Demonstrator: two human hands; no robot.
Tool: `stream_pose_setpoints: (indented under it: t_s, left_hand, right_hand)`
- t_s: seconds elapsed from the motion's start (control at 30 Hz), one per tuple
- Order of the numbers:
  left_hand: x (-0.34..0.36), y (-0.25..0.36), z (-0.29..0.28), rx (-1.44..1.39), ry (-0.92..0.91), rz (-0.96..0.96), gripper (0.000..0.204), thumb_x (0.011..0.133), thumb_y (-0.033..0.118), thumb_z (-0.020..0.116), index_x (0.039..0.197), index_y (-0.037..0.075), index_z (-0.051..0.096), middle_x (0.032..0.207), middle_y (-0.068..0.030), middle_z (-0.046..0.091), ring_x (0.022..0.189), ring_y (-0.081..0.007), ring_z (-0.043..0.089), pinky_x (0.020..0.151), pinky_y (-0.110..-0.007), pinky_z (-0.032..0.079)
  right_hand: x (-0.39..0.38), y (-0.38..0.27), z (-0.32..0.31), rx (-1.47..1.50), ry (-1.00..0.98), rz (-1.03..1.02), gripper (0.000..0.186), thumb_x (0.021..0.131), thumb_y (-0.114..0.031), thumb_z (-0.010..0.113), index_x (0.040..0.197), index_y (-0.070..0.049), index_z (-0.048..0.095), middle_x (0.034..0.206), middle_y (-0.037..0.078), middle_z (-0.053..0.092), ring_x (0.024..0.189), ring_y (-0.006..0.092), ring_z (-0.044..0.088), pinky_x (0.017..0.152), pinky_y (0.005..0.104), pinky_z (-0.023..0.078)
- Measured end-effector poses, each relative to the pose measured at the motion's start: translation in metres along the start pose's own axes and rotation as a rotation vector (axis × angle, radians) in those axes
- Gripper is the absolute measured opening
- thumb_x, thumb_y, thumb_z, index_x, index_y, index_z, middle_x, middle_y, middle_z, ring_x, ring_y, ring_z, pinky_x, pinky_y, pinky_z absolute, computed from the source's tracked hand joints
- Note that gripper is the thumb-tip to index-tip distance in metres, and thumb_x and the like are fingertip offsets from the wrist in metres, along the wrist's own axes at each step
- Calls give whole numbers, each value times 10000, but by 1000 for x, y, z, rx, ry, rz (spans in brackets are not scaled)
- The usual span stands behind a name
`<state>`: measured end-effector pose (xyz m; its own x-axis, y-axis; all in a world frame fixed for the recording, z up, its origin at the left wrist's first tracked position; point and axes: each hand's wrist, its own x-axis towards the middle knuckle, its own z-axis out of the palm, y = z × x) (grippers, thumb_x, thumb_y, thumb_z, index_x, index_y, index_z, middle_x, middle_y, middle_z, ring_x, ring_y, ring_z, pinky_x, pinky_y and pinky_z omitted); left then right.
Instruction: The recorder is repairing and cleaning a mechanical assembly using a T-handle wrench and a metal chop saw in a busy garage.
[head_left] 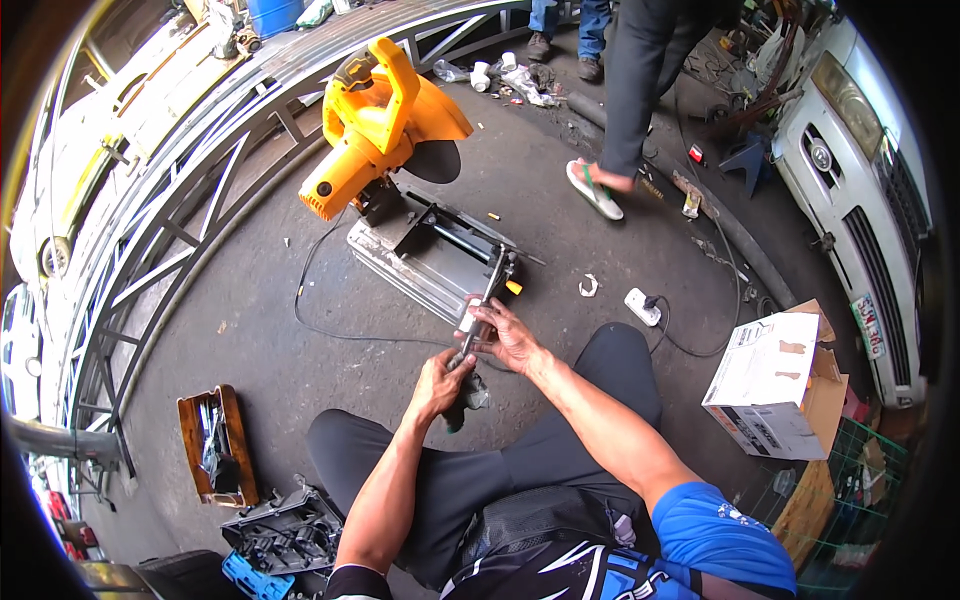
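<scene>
A yellow chop saw [375,125] stands on the floor ahead of me, its grey metal base [400,275] reaching toward me. Near the base's closest end I see a slim metal rod [492,275] with a silver cylindrical piece [472,318] at its lower end. My right hand [512,340] is closed around that cylindrical piece, fingers partly over it. Lower and to the left, my left hand [438,385] is closed in a pinch below the cylinder; its fingers hide what they grip. Just under it is a dark rag-like thing [465,400].
A wooden tray of tools [215,445] and a black tool case [285,530] lie left. A power strip [642,307] and a cardboard box [765,380] are right, before a parked vehicle [850,170]. A person's sandaled foot [597,190] is beyond; steel trusses [200,230] run along the left.
</scene>
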<state>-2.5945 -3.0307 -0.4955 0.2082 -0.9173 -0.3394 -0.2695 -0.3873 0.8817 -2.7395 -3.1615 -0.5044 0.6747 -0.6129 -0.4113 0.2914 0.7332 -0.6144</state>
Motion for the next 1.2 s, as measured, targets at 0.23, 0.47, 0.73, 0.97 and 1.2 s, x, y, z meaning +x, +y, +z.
stream_pose_setpoints:
  t_s: [0.23,0.47,0.73,0.97,1.2]
  left_hand:
    - [-10,17,5,197,41,-62,458,988,442,672,950,-15,668,714,-167,667,666,-237,659,664,-415,508]
    - [-18,22,6,179,220,-137,455,997,459,646,956,7,689,721,-176,671,654,-284,660,649,-424,496]
    - [-8,75,22,41,404,-80,410,1031,365,639,966,-36,694,716,-19,632,653,-92,511,600,-312,445]
    - [13,96,44,25,385,-117,434,1021,379,620,984,-47,690,736,-113,652,692,-153,559,678,-358,471]
    - [26,107,57,-220,318,-118,428,1005,379,652,932,-41,688,684,-18,596,645,-95,482,606,-318,414]
  right_hand:
    - [7,-6,-15,67,-7,48,438,1009,-512,604,1264,-161,666,1067,59,692,1005,230,689,886,432,564]
    - [27,-6,-10,172,-28,-19,185,1025,-259,651,1173,-152,683,1040,-9,660,980,129,631,828,366,564]
    - [33,-32,-14,246,-124,-29,413,894,-39,775,1248,-106,573,1099,28,692,976,144,664,830,304,561]
    - [41,-51,-39,436,28,-155,1153,899,-14,766,1585,27,-160,1202,187,674,1008,232,708,871,384,610]
    - [46,-65,-59,446,-16,-156,1130,902,-34,774,1600,14,-114,1194,151,671,956,206,707,812,387,625]
